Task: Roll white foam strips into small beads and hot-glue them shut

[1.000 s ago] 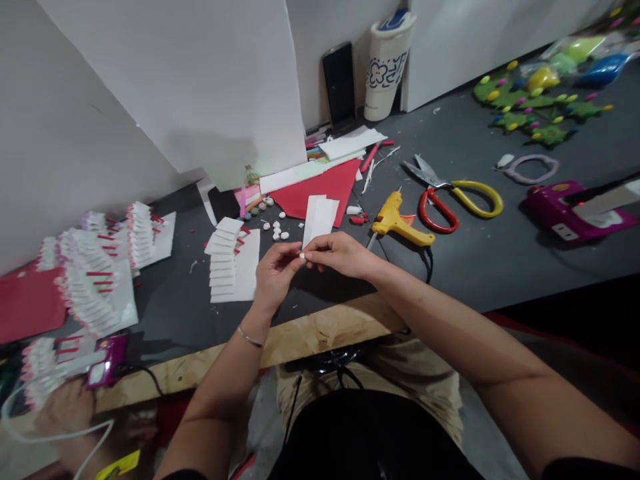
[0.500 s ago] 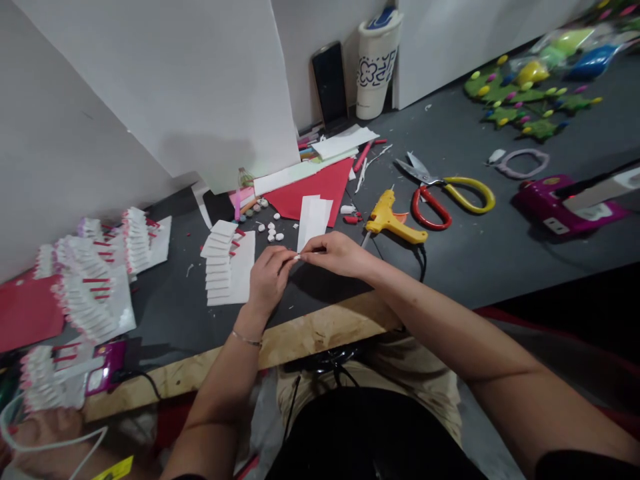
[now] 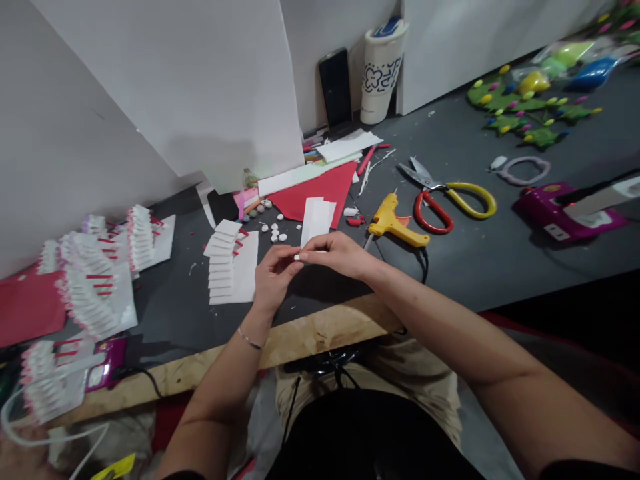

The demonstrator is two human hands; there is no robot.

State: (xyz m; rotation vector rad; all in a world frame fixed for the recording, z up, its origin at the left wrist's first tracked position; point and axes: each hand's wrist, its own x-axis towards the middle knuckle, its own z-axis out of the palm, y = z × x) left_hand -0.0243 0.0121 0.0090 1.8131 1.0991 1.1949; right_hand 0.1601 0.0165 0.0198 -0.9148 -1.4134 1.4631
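A small white piece (image 3: 297, 257) sits between my fingertips above the table's near edge. My left hand (image 3: 274, 275) pinches it from the left, and my right hand (image 3: 336, 255) is closed on its right side. Just behind the hands lie white paper strips (image 3: 317, 219), partly hidden by my right hand. Several small white balls (image 3: 275, 233) rest behind my left hand. To the left, folded white pieces overlap in a column on a white card (image 3: 245, 270), with short red sticks at their side.
On the right lie a yellow glue gun (image 3: 395, 223), open scissors (image 3: 437, 187) and a purple power socket (image 3: 560, 220). A phone (image 3: 336, 90) and a cup (image 3: 381, 73) stand at the back. More pleated white pieces (image 3: 87, 280) are at the left.
My left hand has shifted slightly right, its fingers changed around the white piece, which shows more now. The view has moved a little. The other person's hand at the lower left has drawn down and left.
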